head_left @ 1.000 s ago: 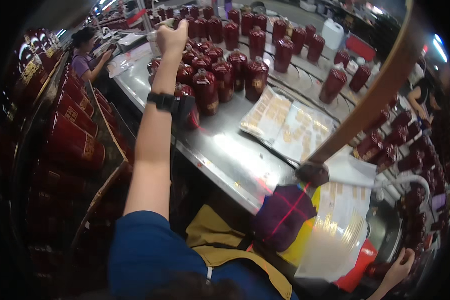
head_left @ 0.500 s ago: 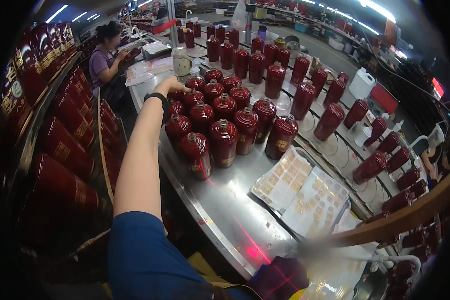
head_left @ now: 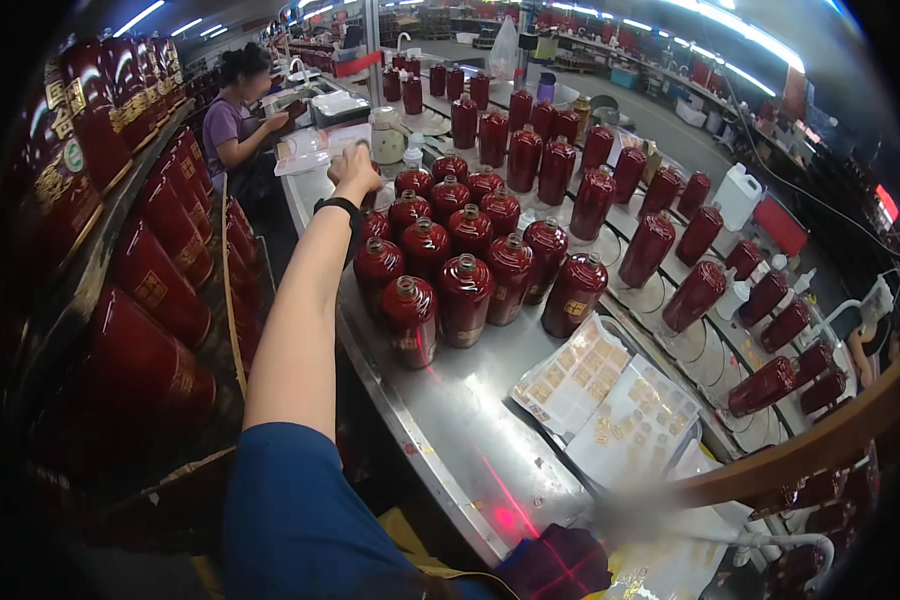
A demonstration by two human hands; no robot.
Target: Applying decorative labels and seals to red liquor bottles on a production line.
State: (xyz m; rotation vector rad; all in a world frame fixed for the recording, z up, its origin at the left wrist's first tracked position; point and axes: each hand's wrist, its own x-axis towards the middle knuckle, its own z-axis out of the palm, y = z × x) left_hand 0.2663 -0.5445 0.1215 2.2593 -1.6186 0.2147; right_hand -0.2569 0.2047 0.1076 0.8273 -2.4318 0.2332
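Note:
My left arm, with a dark band at the wrist, reaches forward along the left edge of a metal table [head_left: 450,410]. My left hand [head_left: 353,170] is at the far left corner of a group of dark red glossy bottles [head_left: 425,245], just above the rearmost ones. Its fingers look curled in; what they hold, if anything, is hidden. The bottles stand upright and close together, with open necks and gold labels on some. My right hand is out of view. A dark purple cloth-like thing [head_left: 558,562] with red laser lines across it lies at the near table edge.
Sheets of gold labels [head_left: 580,375] lie right of the bottles. More red bottles [head_left: 650,250] stand on a line of round plates beyond. Tilted red bottles [head_left: 155,275] fill a rack at left. A person in purple [head_left: 232,125] works at the far left. A brown bar [head_left: 800,440] crosses the lower right.
My left hand has come up off the rear left bottles and moved slightly farther away, its fingers drawn in. The whole view has shifted a little, so things sit farther right.

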